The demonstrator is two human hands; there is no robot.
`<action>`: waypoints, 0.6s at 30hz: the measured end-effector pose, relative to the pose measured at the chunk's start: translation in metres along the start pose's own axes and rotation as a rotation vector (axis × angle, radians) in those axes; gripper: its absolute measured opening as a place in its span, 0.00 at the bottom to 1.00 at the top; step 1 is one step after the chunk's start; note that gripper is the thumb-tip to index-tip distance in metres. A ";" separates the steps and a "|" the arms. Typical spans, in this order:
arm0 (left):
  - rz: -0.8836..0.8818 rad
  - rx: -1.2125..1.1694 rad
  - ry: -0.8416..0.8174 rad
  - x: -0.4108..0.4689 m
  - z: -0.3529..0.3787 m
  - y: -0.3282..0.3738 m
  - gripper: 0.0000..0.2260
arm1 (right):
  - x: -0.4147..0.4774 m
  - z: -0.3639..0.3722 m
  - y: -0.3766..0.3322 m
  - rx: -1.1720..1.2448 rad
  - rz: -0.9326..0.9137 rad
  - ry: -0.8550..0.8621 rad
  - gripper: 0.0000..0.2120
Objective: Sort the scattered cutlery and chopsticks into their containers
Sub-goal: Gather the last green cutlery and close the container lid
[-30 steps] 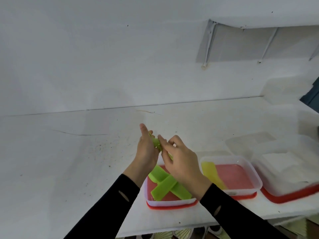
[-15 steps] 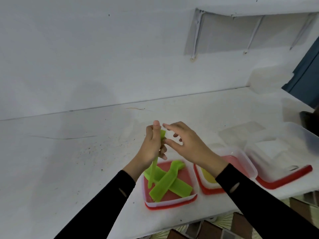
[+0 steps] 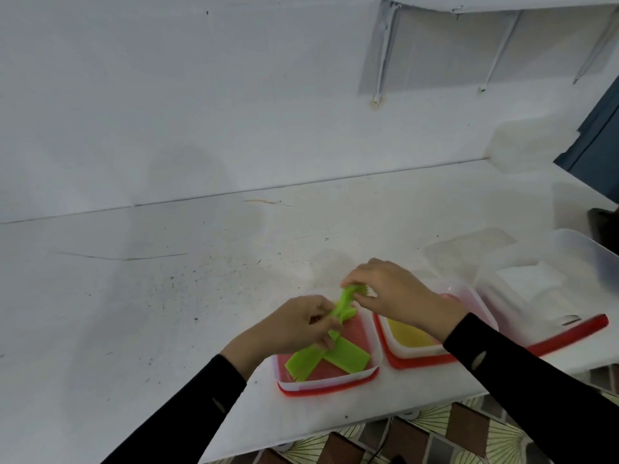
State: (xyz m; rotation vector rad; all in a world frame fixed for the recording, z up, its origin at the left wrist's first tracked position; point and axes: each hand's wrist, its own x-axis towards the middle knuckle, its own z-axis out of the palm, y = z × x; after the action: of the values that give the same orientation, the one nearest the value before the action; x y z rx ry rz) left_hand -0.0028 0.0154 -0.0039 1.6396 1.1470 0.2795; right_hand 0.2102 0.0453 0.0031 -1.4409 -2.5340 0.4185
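Over the near right part of the white bench (image 3: 160, 296), both hands hold one green plastic utensil (image 3: 344, 301) just above the far edge of a clear container with a red base (image 3: 330, 385). The left hand (image 3: 294, 329) has its grip closed on the lower part of the utensil, fingers curled around the handle. The right hand (image 3: 393, 293) pinches the upper, toothed end between thumb and fingertips (the blur hides whether it is a single piece or two pressed together). The utensil stands steeply, tilted a little to the right. Inside that container two more green pieces (image 3: 330, 360) lie crossed on the red floor. Just beside it on the right sits a second red-based container (image 3: 415, 358) holding a yellow piece (image 3: 408, 336), partly hidden under the right wrist. Further right stands a larger clear tub (image 3: 569, 334) with pale contents, and a clear lid (image 3: 465, 252) lies behind it. Both forearms wear black sleeves.
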 end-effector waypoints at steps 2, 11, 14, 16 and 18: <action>-0.041 0.062 0.028 -0.002 0.011 -0.003 0.12 | 0.001 0.008 -0.002 -0.119 -0.078 -0.037 0.08; 0.001 0.356 0.336 0.001 0.014 -0.024 0.05 | 0.004 -0.002 -0.004 -0.211 -0.110 -0.081 0.07; -0.022 0.381 0.296 0.003 0.018 -0.030 0.07 | 0.008 -0.019 -0.005 -0.306 -0.109 -0.116 0.08; -0.017 0.411 0.272 0.003 0.023 -0.033 0.09 | 0.010 -0.024 -0.006 -0.383 -0.113 -0.146 0.08; -0.004 0.454 0.261 0.003 0.026 -0.034 0.10 | 0.011 -0.020 -0.008 -0.416 -0.119 -0.159 0.10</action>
State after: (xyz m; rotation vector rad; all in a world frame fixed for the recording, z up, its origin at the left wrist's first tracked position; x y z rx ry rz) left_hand -0.0019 0.0007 -0.0445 2.0389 1.4906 0.2470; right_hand 0.2037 0.0538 0.0249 -1.4173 -2.9468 -0.0205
